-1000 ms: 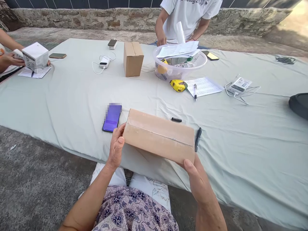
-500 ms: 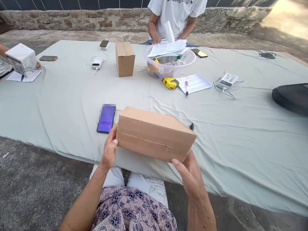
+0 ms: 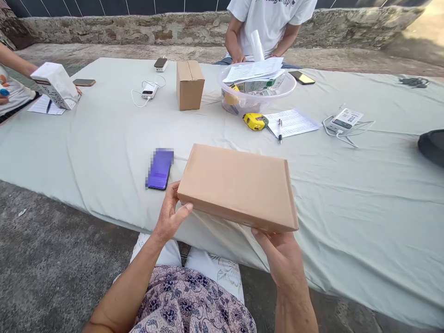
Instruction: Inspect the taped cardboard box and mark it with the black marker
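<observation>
A brown cardboard box (image 3: 237, 185) is held between my two hands above the near edge of the table, its broad plain face turned up toward me. My left hand (image 3: 171, 212) grips its left near corner, thumb on the near side and fingers partly hidden behind. Under the right near corner, my right hand (image 3: 279, 254) is closed on the box, with the thumb at its lower edge and the other fingers mostly hidden beneath. A phone (image 3: 160, 169) with a purple screen lies just beyond my left hand.
On the cloth-covered table (image 3: 104, 152) stand a smaller cardboard box (image 3: 190, 87) and a plastic basin (image 3: 258, 95) of papers and bottles. A yellow tape measure (image 3: 255, 121), pen (image 3: 280, 131) and power bank (image 3: 345, 121) lie nearer. One person sits opposite; another holds a white box (image 3: 57, 85) at left.
My hands have tipped the cardboard box so its broad face shows more and its near side less. The white box at left has tilted in the other person's hands. The view has shifted left.
</observation>
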